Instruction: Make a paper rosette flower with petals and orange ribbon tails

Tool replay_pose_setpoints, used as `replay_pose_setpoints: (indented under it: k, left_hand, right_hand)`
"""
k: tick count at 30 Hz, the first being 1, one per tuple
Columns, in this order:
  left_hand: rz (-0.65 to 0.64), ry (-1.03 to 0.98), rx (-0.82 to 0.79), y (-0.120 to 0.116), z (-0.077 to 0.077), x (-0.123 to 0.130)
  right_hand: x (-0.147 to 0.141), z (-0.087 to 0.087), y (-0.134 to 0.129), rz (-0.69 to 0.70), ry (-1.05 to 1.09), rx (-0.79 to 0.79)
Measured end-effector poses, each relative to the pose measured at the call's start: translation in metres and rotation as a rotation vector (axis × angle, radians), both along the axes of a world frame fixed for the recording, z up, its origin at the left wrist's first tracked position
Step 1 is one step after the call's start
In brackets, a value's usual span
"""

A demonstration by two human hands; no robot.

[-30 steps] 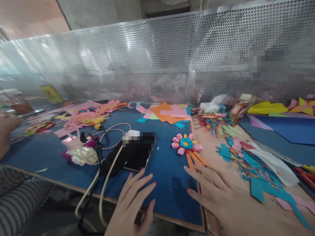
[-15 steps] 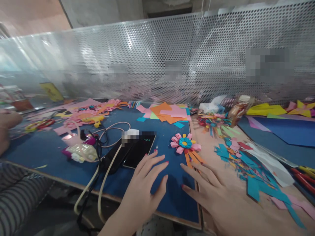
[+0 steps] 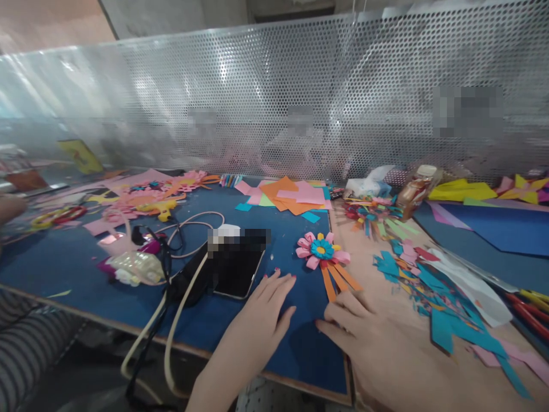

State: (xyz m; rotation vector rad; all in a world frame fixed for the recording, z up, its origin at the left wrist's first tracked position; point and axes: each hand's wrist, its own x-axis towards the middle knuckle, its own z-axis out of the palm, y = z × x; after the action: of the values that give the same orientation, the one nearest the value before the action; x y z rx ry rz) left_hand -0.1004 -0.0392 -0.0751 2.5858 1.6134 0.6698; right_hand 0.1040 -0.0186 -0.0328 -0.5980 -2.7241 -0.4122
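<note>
My left hand [image 3: 262, 320] rests flat on the blue tabletop beside the phone [image 3: 238, 272], its fingers stretched forward and its thumb apart. Nothing is in it. On the right, my right hand [image 3: 362, 340] lies over the seam between the blue and tan surfaces, fingers bent and thumb held away, also holding nothing. Just beyond its fingers is a paper flower [image 3: 322, 250] with pink and yellow petals and a blue middle. Orange paper strips [image 3: 339, 279] trail from the flower toward my right knuckles; whether they touch is unclear.
Cables [image 3: 172, 343] run over the near edge. Glittery purple-and-clear pouches [image 3: 136, 266], red-handled scissors [image 3: 71, 216] and coloured paper [image 3: 295, 194] lie around. Teal scraps [image 3: 454, 326] and a brown bottle [image 3: 416, 189] are at right. A perforated metal screen [image 3: 274, 103] stands behind. Another person's hand [image 3: 9, 207] shows at left.
My right hand's fingers have bent and drawn back from the orange strips. My left hand has shifted slightly right, away from the phone, whose screen has gone dark.
</note>
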Motion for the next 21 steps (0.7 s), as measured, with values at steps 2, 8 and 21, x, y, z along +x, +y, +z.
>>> replay_pose_setpoints:
  k: [2, 8, 21]
  left_hand:
    - [0.004, -0.001, -0.003, 0.000, 0.000, 0.000]
    - [-0.001, -0.034, -0.020, 0.000, -0.001, 0.000]
    - [0.018, -0.065, -0.083, 0.000, 0.002, 0.001]
  right_hand:
    - [0.001, 0.002, 0.000, 0.002, -0.014, -0.020]
    - [-0.003, 0.004, -0.002, -0.006, -0.034, -0.083]
    - [0.001, 0.008, 0.022, -0.178, -0.012, -0.539]
